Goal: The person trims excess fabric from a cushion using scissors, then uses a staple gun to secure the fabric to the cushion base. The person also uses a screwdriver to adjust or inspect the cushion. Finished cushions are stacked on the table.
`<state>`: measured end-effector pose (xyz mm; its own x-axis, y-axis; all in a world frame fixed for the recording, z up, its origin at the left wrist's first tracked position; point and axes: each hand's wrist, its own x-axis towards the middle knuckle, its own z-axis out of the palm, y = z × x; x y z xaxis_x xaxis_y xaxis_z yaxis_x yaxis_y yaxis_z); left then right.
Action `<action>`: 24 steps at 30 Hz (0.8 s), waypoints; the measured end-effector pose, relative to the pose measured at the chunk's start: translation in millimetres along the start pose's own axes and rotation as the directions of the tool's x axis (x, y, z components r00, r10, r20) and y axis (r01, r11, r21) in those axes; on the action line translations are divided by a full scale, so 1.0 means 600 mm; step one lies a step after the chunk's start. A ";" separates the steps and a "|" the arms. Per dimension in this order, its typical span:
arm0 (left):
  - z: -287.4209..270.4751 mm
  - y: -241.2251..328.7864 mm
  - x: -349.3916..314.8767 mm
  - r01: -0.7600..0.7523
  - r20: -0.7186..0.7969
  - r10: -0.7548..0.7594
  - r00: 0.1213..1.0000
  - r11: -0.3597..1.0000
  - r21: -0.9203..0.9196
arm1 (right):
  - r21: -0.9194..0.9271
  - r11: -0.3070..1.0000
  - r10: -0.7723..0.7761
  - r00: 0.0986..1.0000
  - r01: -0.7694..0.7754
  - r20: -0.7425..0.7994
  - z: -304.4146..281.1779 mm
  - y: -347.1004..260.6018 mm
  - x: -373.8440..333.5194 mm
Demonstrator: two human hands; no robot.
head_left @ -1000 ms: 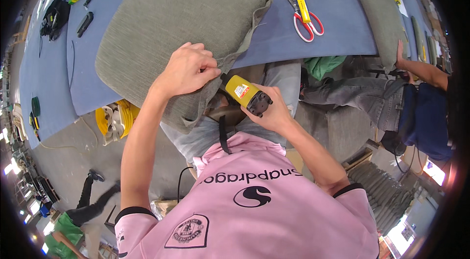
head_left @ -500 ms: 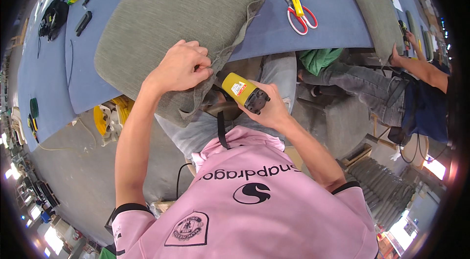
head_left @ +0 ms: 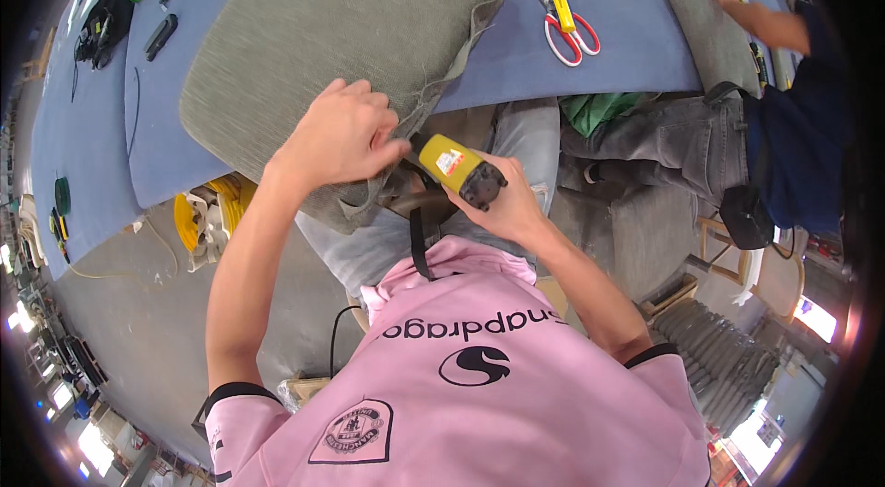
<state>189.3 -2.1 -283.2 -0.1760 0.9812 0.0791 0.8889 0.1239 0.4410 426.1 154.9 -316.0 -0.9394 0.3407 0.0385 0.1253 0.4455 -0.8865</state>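
Observation:
A grey-green fabric-covered cushion lies on the blue table, its near edge hanging over toward my lap. My left hand is closed at the cushion's near right side, fingers bunched on the loose, frayed cloth edge. In my right hand is a yellow staple gun with a black end cap, my fingers wrapped round its handle, mostly hidden under its body. Its dark nose points at the cloth edge just beside my left hand; whether it touches is hidden.
Red-and-white scissors and a yellow-handled screwdriver lie on the blue table, right of the cushion. Black items sit far left. At right a co-worker stands by another grey-green cushion. Yellow-and-white material hangs below the table.
My left hand has shifted slightly, its thumb now reaching further right toward the staple gun's nose. The staple gun barely moved. The co-worker has reached an arm farther over the table.

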 end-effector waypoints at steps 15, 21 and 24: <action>0.016 -0.032 -0.008 -0.021 0.068 0.032 0.997 0.986 -0.167 | -0.214 0.977 0.047 0.994 -0.025 0.096 0.014 0.001 -0.009; -0.009 -0.005 -0.017 -0.028 0.067 0.031 0.997 0.999 -0.042 | -0.103 0.987 0.124 0.992 -0.124 -0.002 0.023 0.013 -0.025; 0.000 -0.012 -0.012 -0.072 0.069 0.072 0.995 0.997 -0.003 | -0.212 0.976 -0.078 0.984 0.043 -0.162 0.022 0.003 -0.033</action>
<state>184.3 -9.9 -286.9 -0.0823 0.9954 0.0492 0.8982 0.0527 0.4364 440.5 138.0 -324.5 -0.8822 0.4343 0.1818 0.1496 0.6247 -0.7664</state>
